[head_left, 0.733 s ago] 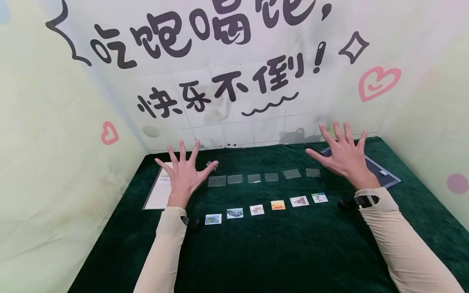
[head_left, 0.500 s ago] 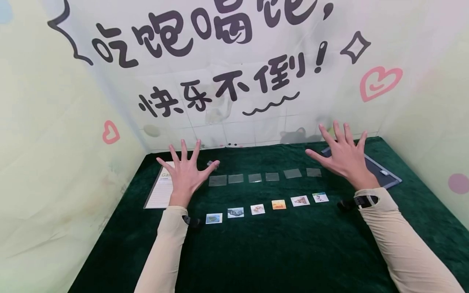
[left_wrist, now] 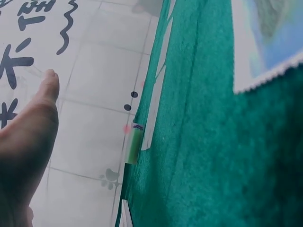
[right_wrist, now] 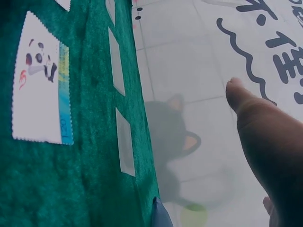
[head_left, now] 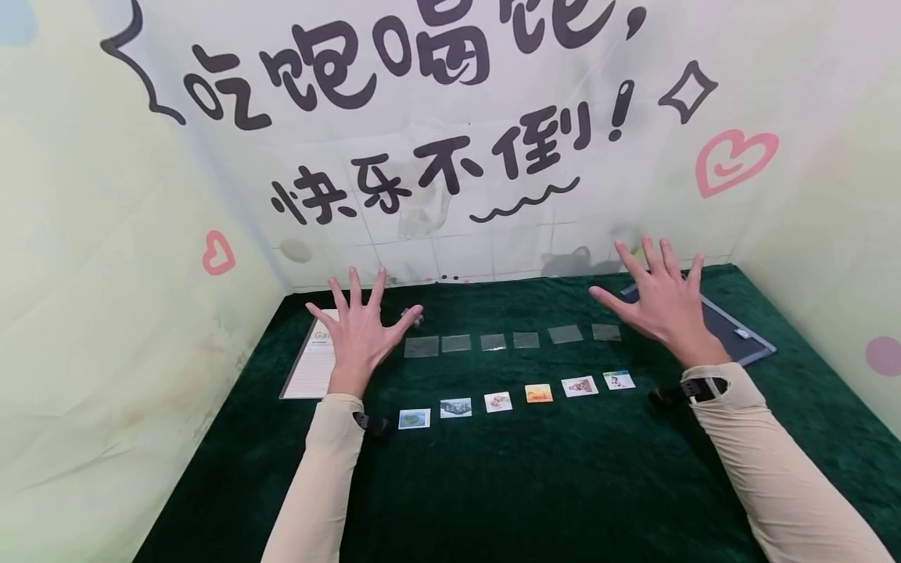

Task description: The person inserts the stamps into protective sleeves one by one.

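Observation:
My left hand (head_left: 361, 338) is held up with its fingers spread, in front of a lined sheet (head_left: 306, 366) at the left. Fingers likewise spread, my right hand (head_left: 665, 309) partly covers a dark blue zip pouch (head_left: 735, 332). Neither hand holds anything. Between the arms lies a row of several postage stamps, from a blue-green stamp (head_left: 414, 419) on the left to a panda stamp (right_wrist: 42, 80) on the right; an orange stamp (head_left: 539, 393) is among them. Behind them runs a row of clear sleeves (head_left: 421, 347). Each wrist view shows a thumb.
Dark green cloth (head_left: 535, 485) covers the table. A small object (head_left: 414, 315) sits beyond the left thumb; the left wrist view shows a green-and-clear piece (left_wrist: 134, 144) by the back edge. A printed white curtain (head_left: 493, 258) stands close behind and at both sides.
The head view has shifted slightly, so the stamps, sleeves and curtain print sit a little further right. Both hands keep the same spread pose; nothing on the table has been moved.

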Demonstrator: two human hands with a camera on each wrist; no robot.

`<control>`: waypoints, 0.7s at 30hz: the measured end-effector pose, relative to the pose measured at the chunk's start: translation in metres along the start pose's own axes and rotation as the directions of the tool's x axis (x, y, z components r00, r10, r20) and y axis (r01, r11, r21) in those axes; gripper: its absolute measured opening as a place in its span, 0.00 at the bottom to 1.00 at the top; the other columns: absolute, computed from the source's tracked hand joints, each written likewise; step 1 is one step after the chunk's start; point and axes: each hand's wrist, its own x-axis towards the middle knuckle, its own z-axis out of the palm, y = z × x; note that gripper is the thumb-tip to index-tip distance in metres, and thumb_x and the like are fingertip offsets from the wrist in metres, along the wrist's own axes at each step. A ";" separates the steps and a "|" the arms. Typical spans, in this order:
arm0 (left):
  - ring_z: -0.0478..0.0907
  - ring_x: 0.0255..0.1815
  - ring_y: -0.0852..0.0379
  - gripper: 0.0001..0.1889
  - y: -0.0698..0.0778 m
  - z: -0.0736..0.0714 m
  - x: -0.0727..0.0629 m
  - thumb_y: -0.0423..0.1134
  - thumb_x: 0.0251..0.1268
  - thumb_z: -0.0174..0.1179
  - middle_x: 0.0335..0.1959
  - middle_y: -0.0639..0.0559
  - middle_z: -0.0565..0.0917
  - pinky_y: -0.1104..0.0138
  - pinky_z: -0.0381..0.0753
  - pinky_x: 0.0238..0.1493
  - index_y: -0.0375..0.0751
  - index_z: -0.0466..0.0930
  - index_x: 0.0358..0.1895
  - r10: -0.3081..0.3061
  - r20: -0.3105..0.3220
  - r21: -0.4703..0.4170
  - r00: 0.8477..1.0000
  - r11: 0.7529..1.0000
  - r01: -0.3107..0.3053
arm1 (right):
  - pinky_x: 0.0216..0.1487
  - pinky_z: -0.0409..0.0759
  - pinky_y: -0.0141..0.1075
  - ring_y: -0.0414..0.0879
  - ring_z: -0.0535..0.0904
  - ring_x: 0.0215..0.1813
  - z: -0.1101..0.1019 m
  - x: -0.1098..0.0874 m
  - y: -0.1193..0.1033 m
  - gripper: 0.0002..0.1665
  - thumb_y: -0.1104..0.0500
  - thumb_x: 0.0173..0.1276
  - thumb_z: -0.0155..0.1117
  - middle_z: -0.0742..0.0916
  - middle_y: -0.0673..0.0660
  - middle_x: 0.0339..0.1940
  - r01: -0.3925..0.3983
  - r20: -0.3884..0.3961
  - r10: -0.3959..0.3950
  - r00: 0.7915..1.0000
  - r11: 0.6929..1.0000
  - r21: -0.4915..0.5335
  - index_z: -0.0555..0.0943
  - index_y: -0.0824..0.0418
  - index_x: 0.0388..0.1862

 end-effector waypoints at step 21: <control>0.67 0.84 0.43 0.30 0.078 -0.010 -0.014 0.60 0.83 0.57 0.83 0.46 0.72 0.42 0.67 0.83 0.51 0.74 0.79 0.253 0.127 -0.270 0.959 0.939 -0.212 | 0.56 0.88 0.54 0.56 0.89 0.55 -0.013 -0.023 -0.006 0.21 0.54 0.81 0.68 0.91 0.62 0.59 0.181 0.105 -0.239 0.965 0.904 0.387 0.84 0.57 0.68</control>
